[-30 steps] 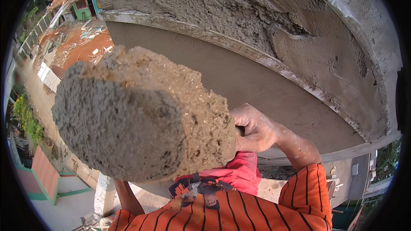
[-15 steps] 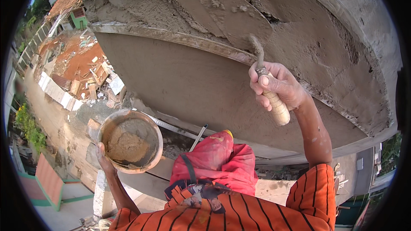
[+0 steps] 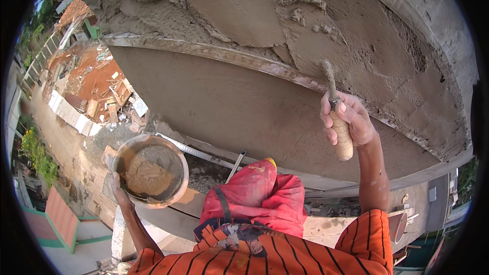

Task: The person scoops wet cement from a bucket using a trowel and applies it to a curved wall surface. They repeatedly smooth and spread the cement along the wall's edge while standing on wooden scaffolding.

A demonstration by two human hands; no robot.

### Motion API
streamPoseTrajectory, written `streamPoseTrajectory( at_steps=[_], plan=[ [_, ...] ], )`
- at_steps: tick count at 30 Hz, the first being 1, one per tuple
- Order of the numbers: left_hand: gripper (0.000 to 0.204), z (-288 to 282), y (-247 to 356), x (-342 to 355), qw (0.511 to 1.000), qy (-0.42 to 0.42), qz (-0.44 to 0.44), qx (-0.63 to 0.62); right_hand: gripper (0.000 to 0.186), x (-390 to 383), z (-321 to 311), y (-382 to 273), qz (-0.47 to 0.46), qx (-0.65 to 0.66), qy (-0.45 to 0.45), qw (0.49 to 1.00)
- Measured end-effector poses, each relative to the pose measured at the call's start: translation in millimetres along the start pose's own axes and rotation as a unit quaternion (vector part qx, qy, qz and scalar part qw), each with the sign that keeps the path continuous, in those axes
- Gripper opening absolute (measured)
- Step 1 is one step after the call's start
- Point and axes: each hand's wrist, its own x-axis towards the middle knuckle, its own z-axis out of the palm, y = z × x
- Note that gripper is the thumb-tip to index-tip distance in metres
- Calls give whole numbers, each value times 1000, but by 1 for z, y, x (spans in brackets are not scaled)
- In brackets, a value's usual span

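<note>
My right hand (image 3: 351,117) is wrapped round the pale, tape-wound handle of a trowel (image 3: 342,140). Its bent neck, coated in mortar, leads up to a blade lying against the wet grey mortar (image 3: 234,12) on the upper surface. Lumps of mortar sit on the blade, and its outline partly blends into the layer. My left hand (image 3: 119,191) grips the near left rim of a round bucket (image 3: 184,183), the fingers partly hidden behind it. Inside the bucket lies a mound of wet mortar (image 3: 147,173).
A straight strip (image 3: 204,51) edges the mortar, above a smoother plastered face (image 3: 229,97). A metal straightedge (image 3: 196,151) lies below that face. Planks (image 3: 183,209) run beneath my legs. Far down on the left are timber scraps and rubble (image 3: 119,97) on red soil.
My right hand and the trowel have moved right and slightly down, with the blade turned more upright. A smoothed patch now shows left of the blade. My left hand still holds the bucket.
</note>
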Motion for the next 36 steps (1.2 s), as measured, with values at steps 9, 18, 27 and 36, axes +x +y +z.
streamPoseTrajectory(
  at_steps=[9,18,27,36],
  plan=[
    [50,-20,-19,16,999,-3,-12,-51,42,-57,-17,43,-33,-36,131,990],
    [50,-7,-22,14,993,-40,-26,-106,35,-18,181,181,20,-296,99,950],
    [50,0,7,-3,994,-54,-17,-92,42,43,148,153,-72,-119,97,985],
    [50,8,13,-6,992,-45,-45,-108,46,44,129,201,-50,7,222,974]
  ],
)
